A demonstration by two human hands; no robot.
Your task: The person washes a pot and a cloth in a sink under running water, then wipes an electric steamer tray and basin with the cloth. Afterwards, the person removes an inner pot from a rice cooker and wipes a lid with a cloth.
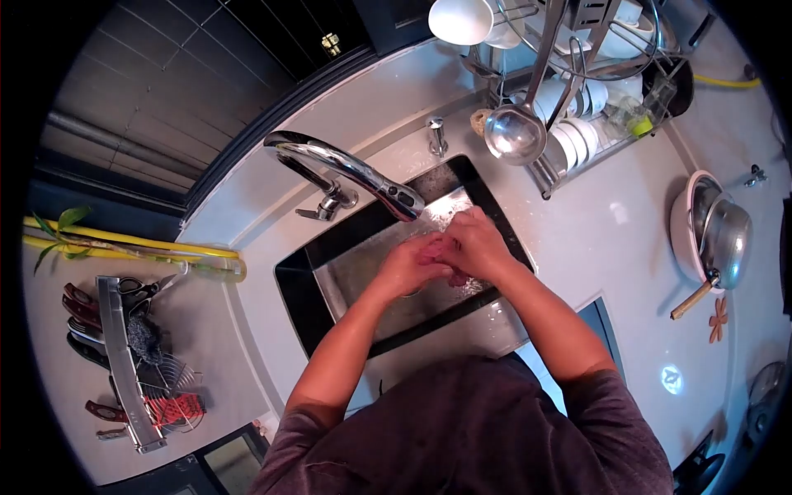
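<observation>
Both hands are over the sink (301,318), closed around a soft, pinkish-red piece (432,250) whose kind I cannot make out. My left hand (403,269) wraps it from the left. From the right, my right hand (480,244) grips it with bent fingers, close against the left hand. A bit of the pinkish-red piece hangs below, between the two hands. The chrome faucet (363,172) reaches over the sink with its spout just above the hands. Bright, wet-looking reflections show in the basin behind and below the right hand.
A dish rack (544,177) with bowls stands at the back right, with a ladle (516,136) hanging from it. Pots (726,239) hang on the right wall. At left are a knife rack (124,363) and yellow tubes (165,247). A small dispenser (437,136) stands behind the sink.
</observation>
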